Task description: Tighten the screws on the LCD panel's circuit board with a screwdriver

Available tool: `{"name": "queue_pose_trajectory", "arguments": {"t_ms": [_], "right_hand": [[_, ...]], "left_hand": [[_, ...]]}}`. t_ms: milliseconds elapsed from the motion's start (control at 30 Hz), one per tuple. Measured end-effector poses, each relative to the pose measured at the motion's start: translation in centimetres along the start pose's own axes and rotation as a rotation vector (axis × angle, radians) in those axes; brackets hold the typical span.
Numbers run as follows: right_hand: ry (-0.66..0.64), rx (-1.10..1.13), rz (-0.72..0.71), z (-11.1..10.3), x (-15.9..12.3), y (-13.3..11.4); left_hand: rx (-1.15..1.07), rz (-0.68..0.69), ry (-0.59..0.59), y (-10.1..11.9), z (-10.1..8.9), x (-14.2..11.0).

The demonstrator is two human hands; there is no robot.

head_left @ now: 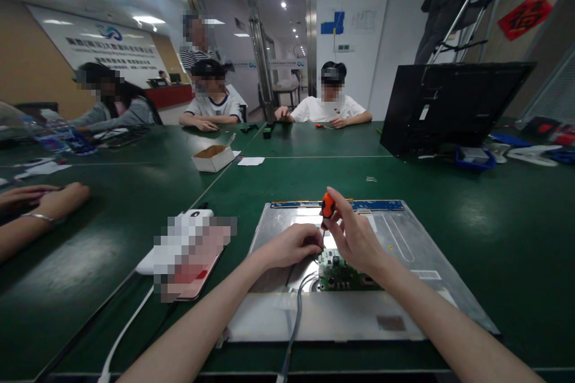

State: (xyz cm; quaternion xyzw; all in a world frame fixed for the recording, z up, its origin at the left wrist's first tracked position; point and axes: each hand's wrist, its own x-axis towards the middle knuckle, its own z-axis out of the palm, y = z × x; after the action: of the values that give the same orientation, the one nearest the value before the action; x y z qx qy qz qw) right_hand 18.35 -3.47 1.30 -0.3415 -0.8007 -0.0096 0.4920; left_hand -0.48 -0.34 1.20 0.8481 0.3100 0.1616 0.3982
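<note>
A metal-backed display panel lies flat on the green table in front of me, a blue strip along its far edge. Near its middle sits a green circuit board, partly covered by my hands. My right hand is closed around an orange and black screwdriver, held upright with its shaft pointing down at the board's far left corner. Beside the shaft, my left hand has its fingers pinched together; what they hold, if anything, is hidden. Grey cables run from the board's left side toward me.
Left of the panel lie a white device and a pink phone, with a white cable. A small open box stands farther off. A black monitor stands at right. Another person's hands rest at left; other people sit opposite.
</note>
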Motion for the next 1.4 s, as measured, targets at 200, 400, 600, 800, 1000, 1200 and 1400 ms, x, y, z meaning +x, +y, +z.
{"name": "queue_pose_trajectory", "arguments": {"t_ms": [200, 400, 600, 800, 1000, 1200, 1400], "right_hand": [[0.013, 0.020, -0.007, -0.01, 0.08, -0.09], [0.020, 0.015, 0.000, -0.04, 0.11, -0.02], [0.016, 0.020, -0.002, -0.06, 0.13, -0.05], [0.042, 0.010, -0.024, -0.09, 0.13, -0.03], [0.033, 0.017, -0.021, -0.14, 0.19, -0.10], [0.026, 0.025, 0.006, -0.03, 0.09, -0.16], [0.026, 0.018, -0.005, 0.01, 0.05, -0.10]], "left_hand": [[-0.008, 0.017, -0.016, -0.47, -0.05, 0.04], [0.011, 0.011, 0.007, -0.47, 0.02, 0.03], [0.011, -0.001, 0.012, -0.28, 0.01, -0.02], [0.006, 0.011, 0.026, -0.15, 0.05, -0.08], [0.000, 0.009, 0.023, -0.18, 0.03, -0.06], [0.005, 0.018, 0.014, -0.06, -0.05, -0.10], [0.045, 0.022, 0.019, 0.04, 0.02, -0.04]]}}
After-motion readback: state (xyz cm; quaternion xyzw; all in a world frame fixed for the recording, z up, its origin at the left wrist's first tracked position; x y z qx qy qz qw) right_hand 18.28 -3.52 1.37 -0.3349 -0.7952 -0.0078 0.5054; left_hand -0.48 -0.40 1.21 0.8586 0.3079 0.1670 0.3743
